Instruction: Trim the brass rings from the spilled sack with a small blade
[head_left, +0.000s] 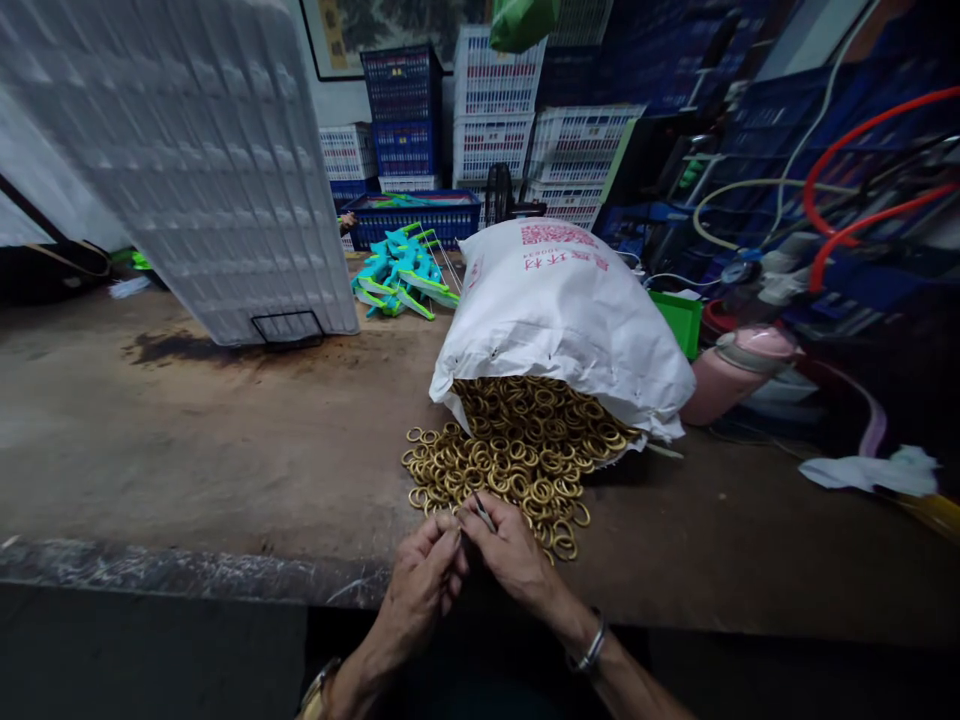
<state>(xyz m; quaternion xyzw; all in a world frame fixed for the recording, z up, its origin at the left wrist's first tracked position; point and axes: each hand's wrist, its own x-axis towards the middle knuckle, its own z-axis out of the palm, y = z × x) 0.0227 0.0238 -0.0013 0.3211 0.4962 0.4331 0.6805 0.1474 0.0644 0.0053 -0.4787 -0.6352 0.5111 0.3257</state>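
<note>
My left hand (426,572) is closed in a pinch at the table's front edge. What its fingertips hold, if anything, is too small and covered to make out. Close beside it, my right hand (516,562) is closed around a slim tool with a dark pointed tip (484,514), perhaps a small knife; most of it is hidden in the fingers. The two sets of fingertips almost meet. Just beyond them lies a heap of brass-coloured rings (517,462), spilling from the open mouth of a white woven sack (559,310) that lies on its side.
A tall stack of translucent trays (255,170) stands on the wooden table (225,440) at left. Turquoise and green plastic parts (401,272) lie behind the rings. A pink bottle (739,370), red hoses and a crumpled white cloth (874,468) are at right. Crates (495,145) fill the back.
</note>
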